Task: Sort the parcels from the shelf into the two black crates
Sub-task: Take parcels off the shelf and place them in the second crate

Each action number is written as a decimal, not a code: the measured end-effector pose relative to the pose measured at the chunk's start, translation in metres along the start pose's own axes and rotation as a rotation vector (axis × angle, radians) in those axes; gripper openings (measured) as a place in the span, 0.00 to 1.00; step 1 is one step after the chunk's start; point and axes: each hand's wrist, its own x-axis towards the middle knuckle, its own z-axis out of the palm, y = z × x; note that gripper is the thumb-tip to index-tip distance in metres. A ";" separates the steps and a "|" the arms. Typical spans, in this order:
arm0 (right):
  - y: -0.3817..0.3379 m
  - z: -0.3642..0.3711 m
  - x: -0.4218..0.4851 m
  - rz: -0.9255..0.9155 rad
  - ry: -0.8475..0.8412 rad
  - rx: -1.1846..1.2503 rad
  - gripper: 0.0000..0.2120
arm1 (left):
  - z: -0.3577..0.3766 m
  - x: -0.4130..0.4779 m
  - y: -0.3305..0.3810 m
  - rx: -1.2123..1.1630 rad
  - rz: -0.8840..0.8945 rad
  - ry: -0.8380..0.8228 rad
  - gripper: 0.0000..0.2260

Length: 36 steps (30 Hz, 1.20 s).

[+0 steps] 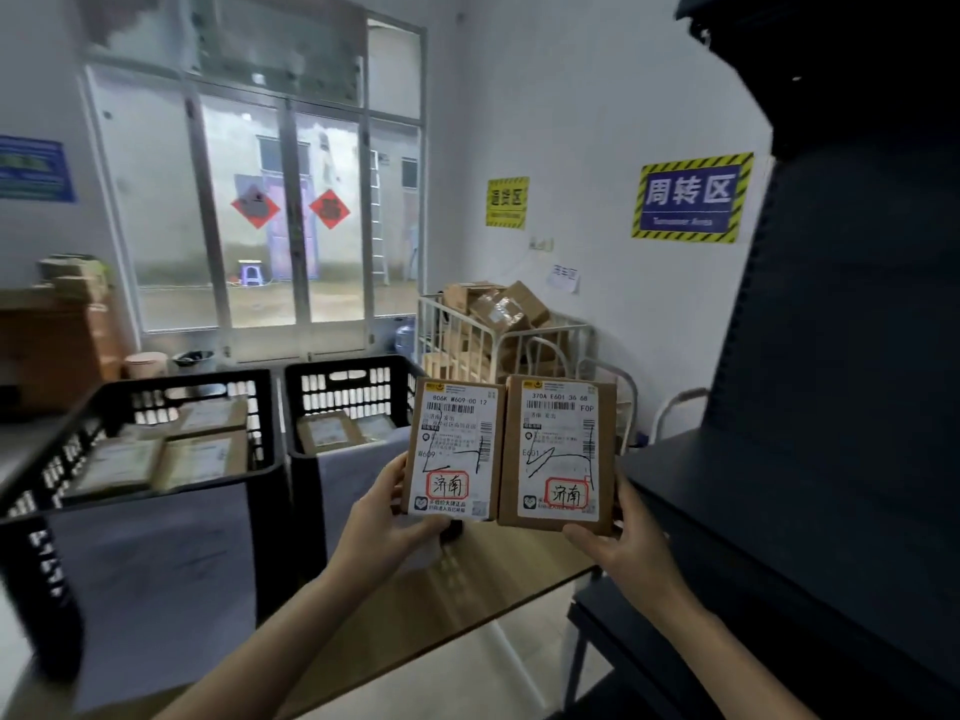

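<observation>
Cardboard parcels, two of them, are held up side by side w/ labels turned toward the head camera, prob. so both can be read & compared before sorting. The left parcel point(452, 449) is gripped at its lower left corner by the left hand point(387, 517). The right parcel point(558, 454) is gripped at its lower right corner by the right hand point(631, 543). Inner edges are touching or nearly so. Only the lower corners are taken, so little of the print is covered. The same red-boxed handwritten mark is seen on both labels, but the codes differ (W609 vs E601), so which crate suits each can't be told. Below the hands, a wooden desk point(467, 589) is seen. Further left, the near black crate point(156, 498) & the far black crate point(345, 394) are stood side by side, tops open, w/ a few flat parcels already laid in each. The dark shelf point(831, 459) is just beside the right hand. At the back, a wire cage point(519, 335) piled w/ cartons is set by the wall.
</observation>
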 end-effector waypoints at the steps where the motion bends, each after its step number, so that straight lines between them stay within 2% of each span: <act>1: -0.002 0.011 0.008 -0.006 -0.020 0.013 0.31 | -0.010 0.003 -0.005 0.003 -0.004 0.019 0.30; 15: -0.008 0.126 0.133 -0.116 -0.217 0.046 0.30 | -0.104 0.071 -0.069 0.034 -0.098 0.189 0.31; 23: 0.011 0.179 0.258 -0.158 -0.306 0.053 0.28 | -0.126 0.167 -0.107 0.040 -0.185 0.262 0.32; 30: 0.041 0.216 0.381 -0.180 -0.359 0.048 0.23 | -0.129 0.275 -0.152 0.074 -0.214 0.287 0.25; 36: 0.079 0.257 0.452 -0.144 -0.389 0.081 0.24 | -0.126 0.337 -0.205 0.116 -0.299 0.302 0.23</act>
